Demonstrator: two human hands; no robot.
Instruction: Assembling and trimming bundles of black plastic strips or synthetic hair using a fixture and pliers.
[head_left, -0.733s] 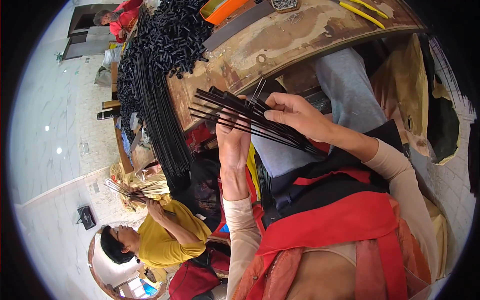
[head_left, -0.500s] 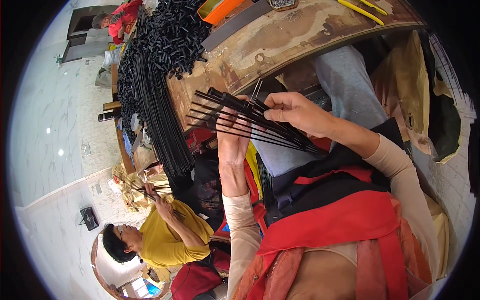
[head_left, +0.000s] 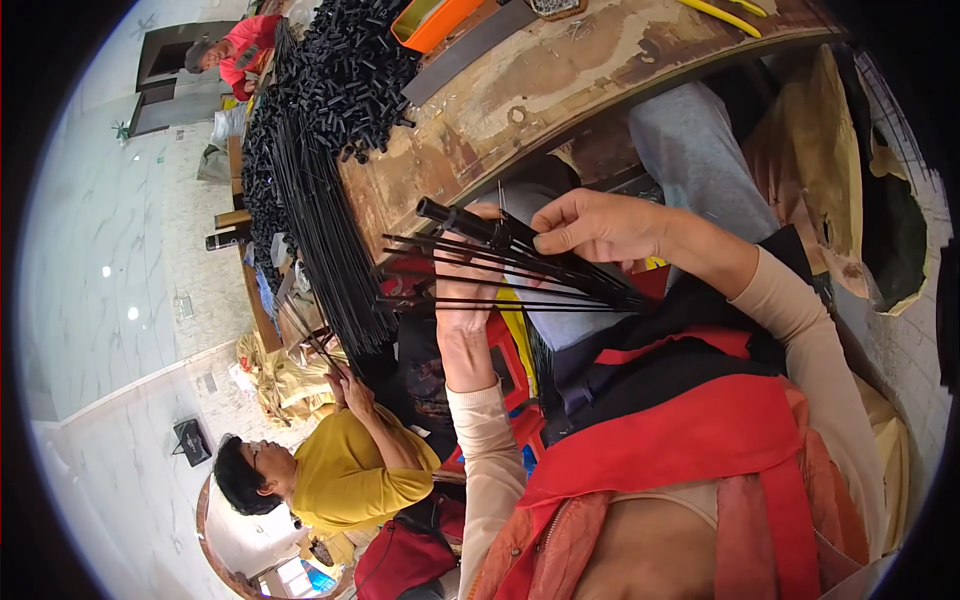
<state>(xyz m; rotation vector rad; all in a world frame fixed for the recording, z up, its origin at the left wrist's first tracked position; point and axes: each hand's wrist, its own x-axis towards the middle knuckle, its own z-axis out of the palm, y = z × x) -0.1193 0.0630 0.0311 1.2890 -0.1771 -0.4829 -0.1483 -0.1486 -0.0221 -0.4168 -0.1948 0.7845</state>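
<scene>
"Black rod bundle (head_left: 565,265) — where is it?"

"Between the person's hands, above the grey trousers (head_left: 690,150). The left hand (head_left: 460,290) looks closed around the black tube (head_left: 445,215), fingers partly hidden; the right hand (head_left: 605,228) pinches the rods, thumb against fingers."

"What changed?"

"The free ends have dropped and fanned wider — probably parting the rods for easier handling."

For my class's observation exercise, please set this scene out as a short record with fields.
Left hand: gripping black rods and a black tube
Right hand: thumb and fingers closed on the same rods
Bench: worn wood
On bench: pile of short tubes, long rod bundle, orange tray, yellow tool handles
Nearby: person in yellow top, holding thin rods
</scene>
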